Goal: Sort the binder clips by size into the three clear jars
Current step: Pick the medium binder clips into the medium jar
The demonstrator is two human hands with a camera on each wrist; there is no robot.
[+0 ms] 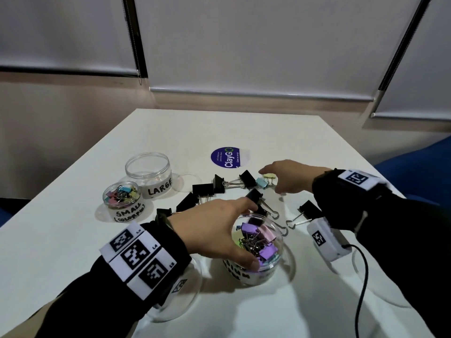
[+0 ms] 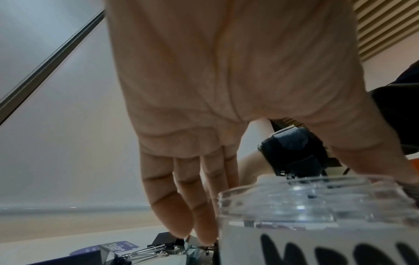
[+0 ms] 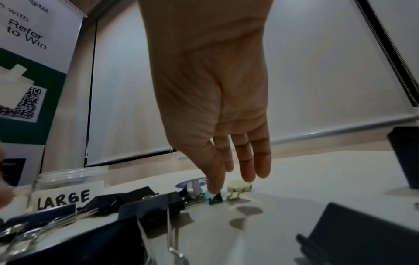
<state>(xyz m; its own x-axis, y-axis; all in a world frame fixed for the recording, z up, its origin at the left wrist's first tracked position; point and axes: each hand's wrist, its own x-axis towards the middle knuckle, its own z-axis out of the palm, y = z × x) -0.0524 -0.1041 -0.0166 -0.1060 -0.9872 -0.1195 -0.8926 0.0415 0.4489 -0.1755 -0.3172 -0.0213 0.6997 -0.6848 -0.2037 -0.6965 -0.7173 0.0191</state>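
My left hand [image 1: 240,234] grips the clear medium jar [image 1: 256,250] near the table's front, thumb on its near side and fingers [image 2: 181,206] down its far side. Purple and pink clips lie inside this jar [image 2: 317,224]. My right hand [image 1: 273,184] hovers open, fingers straight, just over a small blue clip [image 1: 261,182] and a small yellow clip [image 1: 269,177]. In the right wrist view the thumb tip is at the blue clip [image 3: 214,199] and the fingertips hang above the yellow clip [image 3: 240,187]. The empty LARGE jar [image 1: 148,174] and the SMALL jar [image 1: 122,195] of coloured clips stand at the left.
Several large black binder clips [image 1: 202,189] lie scattered between the jars and my right hand, one [image 1: 308,208] under my right wrist. A round blue sticker [image 1: 228,157] lies further back. A clear lid [image 1: 175,301] sits under my left forearm. A cable [image 1: 361,289] trails at the front right.
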